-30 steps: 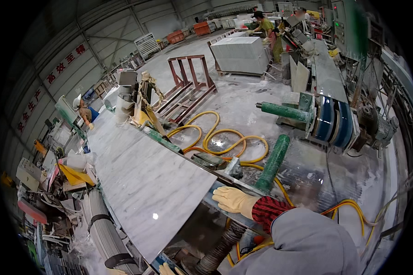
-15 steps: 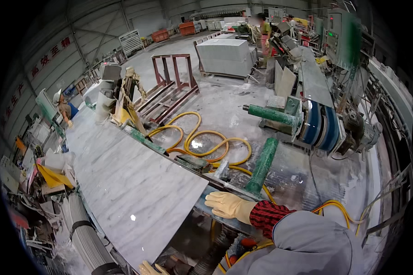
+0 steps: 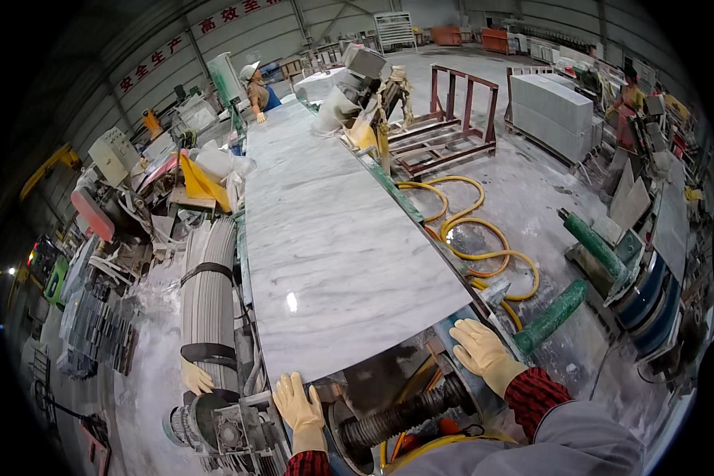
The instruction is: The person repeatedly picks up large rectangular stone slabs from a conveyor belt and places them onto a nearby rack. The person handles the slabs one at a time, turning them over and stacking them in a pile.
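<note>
Head view, slab (image 3: 345,270), yellow hose (image 3: 537,276) alongside, rack (image 3: 452,94)

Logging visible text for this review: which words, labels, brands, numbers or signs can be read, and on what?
Red lettering on the far wall: large characters, wording not copied here.
Pale control box: any markings are too small to read.
Veined slab: no lettering shows.
</note>
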Action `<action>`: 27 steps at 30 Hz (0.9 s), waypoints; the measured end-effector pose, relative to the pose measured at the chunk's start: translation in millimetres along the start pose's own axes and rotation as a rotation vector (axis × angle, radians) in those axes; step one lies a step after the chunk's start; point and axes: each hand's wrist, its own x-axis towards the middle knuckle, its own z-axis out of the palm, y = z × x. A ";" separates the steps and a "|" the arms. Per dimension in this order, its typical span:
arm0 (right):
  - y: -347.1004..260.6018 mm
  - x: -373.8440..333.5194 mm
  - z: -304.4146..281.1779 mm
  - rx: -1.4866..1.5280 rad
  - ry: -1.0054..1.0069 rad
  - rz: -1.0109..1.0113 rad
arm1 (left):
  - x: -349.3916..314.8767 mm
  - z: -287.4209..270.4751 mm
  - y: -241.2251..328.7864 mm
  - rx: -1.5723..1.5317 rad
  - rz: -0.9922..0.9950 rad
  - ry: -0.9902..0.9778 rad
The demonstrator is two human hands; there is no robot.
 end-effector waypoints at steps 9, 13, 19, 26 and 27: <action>7.4 -8.8 12.0 0.132 -0.012 -0.024 | -3.3 -7.9 3.6 -0.040 0.086 0.244; 25.9 -30.5 29.7 0.074 -0.095 0.064 | -9.3 -6.7 7.2 -0.047 0.034 0.235; 19.7 -29.2 29.2 0.011 -0.178 0.181 | -14.3 -8.9 4.3 -0.089 0.040 0.227; -11.1 -10.8 -23.1 0.067 -0.180 -0.024 | -26.0 -23.7 14.2 -0.207 -0.051 0.283; -11.3 -7.3 -24.3 -0.033 -0.179 -0.272 | -37.3 -23.5 19.0 -0.195 -0.106 0.277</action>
